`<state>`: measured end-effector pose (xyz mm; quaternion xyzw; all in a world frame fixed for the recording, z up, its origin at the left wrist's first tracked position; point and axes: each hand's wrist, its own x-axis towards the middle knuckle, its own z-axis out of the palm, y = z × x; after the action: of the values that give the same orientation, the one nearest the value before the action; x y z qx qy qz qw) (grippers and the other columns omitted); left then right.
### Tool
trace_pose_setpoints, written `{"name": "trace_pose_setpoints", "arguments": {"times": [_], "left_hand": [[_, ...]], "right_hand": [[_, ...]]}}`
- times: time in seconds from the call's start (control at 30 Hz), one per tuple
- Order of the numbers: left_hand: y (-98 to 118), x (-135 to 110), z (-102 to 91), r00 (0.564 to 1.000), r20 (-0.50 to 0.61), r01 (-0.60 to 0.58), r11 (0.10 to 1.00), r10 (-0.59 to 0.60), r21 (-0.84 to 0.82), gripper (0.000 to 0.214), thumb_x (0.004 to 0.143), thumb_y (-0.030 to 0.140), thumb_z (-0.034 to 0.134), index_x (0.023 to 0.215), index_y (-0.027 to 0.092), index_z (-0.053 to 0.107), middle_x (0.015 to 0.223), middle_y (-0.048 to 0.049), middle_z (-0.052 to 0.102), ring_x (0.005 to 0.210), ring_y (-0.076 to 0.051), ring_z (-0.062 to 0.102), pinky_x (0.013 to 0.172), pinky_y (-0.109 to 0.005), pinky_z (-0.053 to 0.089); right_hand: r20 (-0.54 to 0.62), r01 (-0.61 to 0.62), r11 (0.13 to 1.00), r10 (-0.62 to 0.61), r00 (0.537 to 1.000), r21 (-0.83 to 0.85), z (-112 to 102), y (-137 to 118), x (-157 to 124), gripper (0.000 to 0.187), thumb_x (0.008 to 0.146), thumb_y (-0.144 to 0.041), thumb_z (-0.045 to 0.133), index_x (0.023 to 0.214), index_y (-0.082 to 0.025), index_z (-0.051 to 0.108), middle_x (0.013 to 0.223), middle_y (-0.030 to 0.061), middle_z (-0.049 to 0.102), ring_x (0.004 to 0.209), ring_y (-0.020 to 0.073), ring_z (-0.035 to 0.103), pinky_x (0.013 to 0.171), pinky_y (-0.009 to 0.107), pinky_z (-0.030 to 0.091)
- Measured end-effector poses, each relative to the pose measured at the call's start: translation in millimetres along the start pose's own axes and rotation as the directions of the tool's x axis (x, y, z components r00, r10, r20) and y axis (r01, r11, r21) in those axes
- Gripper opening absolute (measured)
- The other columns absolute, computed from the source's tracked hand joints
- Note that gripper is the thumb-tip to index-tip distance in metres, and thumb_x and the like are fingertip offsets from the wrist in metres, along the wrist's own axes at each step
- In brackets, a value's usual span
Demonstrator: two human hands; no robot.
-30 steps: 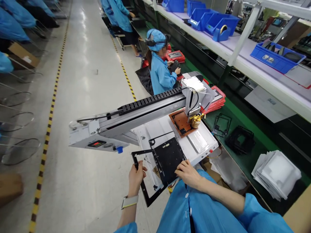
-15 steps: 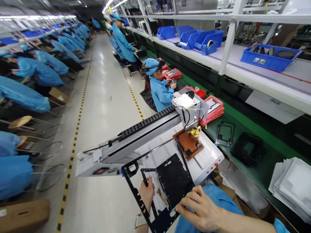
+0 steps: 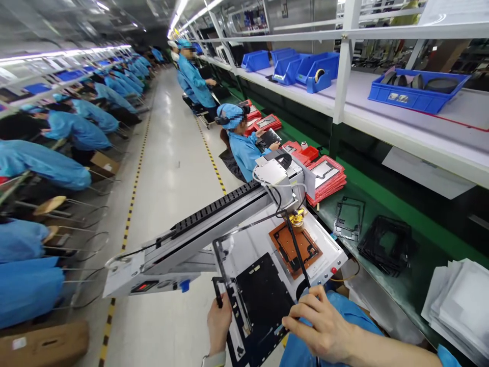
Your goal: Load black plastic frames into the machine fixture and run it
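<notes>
My left hand (image 3: pixel 218 324) grips the left edge of a black metal plate (image 3: pixel 263 300) that lies low in front of me. A thin black frame (image 3: pixel 260 229) stands tilted up over the plate, its top reaching the machine head. My right hand (image 3: pixel 319 326) is closed in a pinch on the frame's lower right corner. Behind them is a white machine bed (image 3: pixel 248 239) with an orange-brown fixture (image 3: pixel 296 247) on it, and a brass nozzle (image 3: pixel 296 220) hangs over the fixture.
A long grey gantry arm (image 3: pixel 198 234) crosses to the left. On the green bench (image 3: pixel 420 229) lie black frames (image 3: pixel 385 244), red trays (image 3: pixel 324 178) and white sheets (image 3: pixel 458 300). A seated person (image 3: pixel 240 142) in blue works ahead; several more line the aisle at left.
The view has tipped up along the aisle. The thin frame has swung up off the plate to a steep tilt, with my right hand pinching its lower corner; my left hand stays on the plate's edge.
</notes>
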<state>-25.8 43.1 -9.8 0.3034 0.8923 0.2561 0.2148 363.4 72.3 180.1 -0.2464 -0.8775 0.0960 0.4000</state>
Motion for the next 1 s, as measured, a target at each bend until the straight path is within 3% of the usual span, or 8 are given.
{"name": "trace_pose_setpoints", "arguments": {"times": [0.17, 0.3, 0.43, 0.77, 0.9, 1.0], "left_hand": [[17, -5, 0.9, 0.996, 0.047, 0.069, 0.996, -0.071, 0.055, 0.042, 0.091, 0.062, 0.050, 0.084, 0.024, 0.065, 0.069, -0.0074, 0.070, 0.076, -0.032, 0.071, 0.076, -0.042, 0.054], [32, -10, 6.2, 0.993, 0.044, 0.102, 0.989, -0.107, 0.106, 0.037, 0.090, 0.058, 0.052, 0.089, 0.023, 0.066, 0.073, -0.0090, 0.073, 0.082, -0.032, 0.071, 0.080, -0.041, 0.051], [45, -16, 11.7, 0.989, 0.033, 0.134, 0.977, -0.142, 0.166, 0.034, 0.090, 0.054, 0.055, 0.088, 0.022, 0.067, 0.074, -0.0095, 0.074, 0.084, -0.032, 0.071, 0.083, -0.042, 0.051], [69, -25, 22.0, 0.973, -0.020, 0.227, 0.941, -0.229, 0.251, 0.030, 0.085, 0.054, 0.059, 0.091, 0.024, 0.063, 0.072, -0.0112, 0.073, 0.091, -0.039, 0.074, 0.087, -0.047, 0.055], [65, -22, 25.5, 0.969, -0.033, 0.244, 0.930, -0.244, 0.275, 0.030, 0.081, 0.056, 0.059, 0.086, 0.027, 0.061, 0.064, -0.0097, 0.068, 0.091, -0.043, 0.075, 0.092, -0.051, 0.056], [53, -16, 25.6, 0.970, -0.029, 0.237, 0.912, -0.242, 0.336, 0.031, 0.079, 0.059, 0.058, 0.084, 0.029, 0.061, 0.062, -0.0098, 0.066, 0.088, -0.044, 0.074, 0.091, -0.054, 0.058]], "right_hand": [[0.037, -0.134, 0.990, 0.132, 0.991, 0.045, -33, 28, -1, 0.016, 0.108, -0.013, 0.068, 0.121, -0.019, 0.072, 0.102, 0.0048, 0.075, 0.093, 0.0189, 0.063, 0.087, 0.040, 0.042], [0.136, -0.258, 0.961, 0.244, 0.960, 0.096, -65, 52, 1, 0.009, 0.108, -0.023, 0.075, 0.117, -0.020, 0.074, 0.104, 0.0051, 0.075, 0.101, 0.0203, 0.063, 0.094, 0.042, 0.040], [0.158, -0.360, 0.925, 0.340, 0.927, 0.122, -90, 74, 0, 0.011, 0.109, -0.032, 0.078, 0.112, -0.021, 0.078, 0.102, 0.0048, 0.075, 0.100, 0.0202, 0.062, 0.095, 0.041, 0.038], [0.160, -0.547, 0.819, 0.524, 0.836, 0.173, -114, 119, -17, 0.013, 0.102, -0.034, 0.089, 0.109, -0.024, 0.085, 0.099, 0.0025, 0.078, 0.097, 0.0186, 0.064, 0.098, 0.041, 0.037], [0.173, -0.645, 0.754, 0.624, 0.762, 0.123, -103, 159, -40, 0.019, 0.099, -0.040, 0.093, 0.110, -0.026, 0.087, 0.101, 0.0032, 0.079, 0.101, 0.0199, 0.065, 0.099, 0.041, 0.037], [0.163, -0.763, 0.646, 0.755, 0.636, -0.013, -93, 219, -74, 0.016, 0.098, -0.038, 0.093, 0.105, -0.024, 0.088, 0.100, 0.0051, 0.081, 0.102, 0.0214, 0.066, 0.098, 0.041, 0.035]]}}
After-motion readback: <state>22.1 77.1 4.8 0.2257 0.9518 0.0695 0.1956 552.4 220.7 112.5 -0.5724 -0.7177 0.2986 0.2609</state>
